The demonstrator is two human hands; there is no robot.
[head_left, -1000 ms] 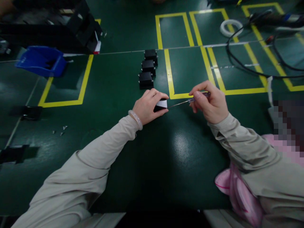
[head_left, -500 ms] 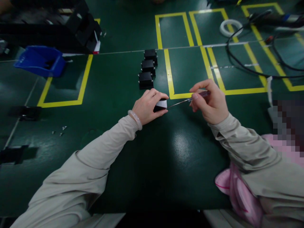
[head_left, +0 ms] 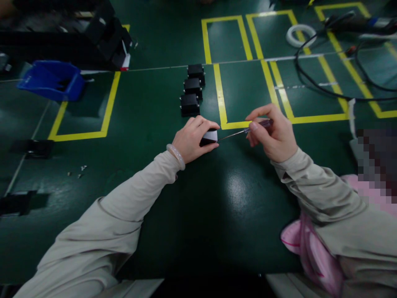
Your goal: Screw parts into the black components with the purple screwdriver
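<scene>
A small black block (head_left: 209, 137) rests on the green table, its top catching the light. My left hand (head_left: 194, 138) is closed around it, thumb on the near side and fingers on the far side. Between the fingers and thumb of my right hand (head_left: 274, 132) is a screwdriver (head_left: 266, 123) with a dark, see-through handle. Its thin shaft slants down to the left, and the tip meets the right end of the block. The screw under the tip is too small to make out. Beyond my left hand, three similar black blocks (head_left: 190, 103) with small metal screws at their sides stand in a row.
Several loose screws (head_left: 80, 171) lie at the left, near dark parts (head_left: 34, 148). A blue bin (head_left: 52, 80) stands behind them, beside a large black container (head_left: 93, 37). At the right are a white ring (head_left: 300, 36), a black cable (head_left: 310, 85) and pink cloth (head_left: 316, 252).
Both hands keep the same hold, and the screwdriver tip stays at the block's right end. The whole view has shifted very slightly.
</scene>
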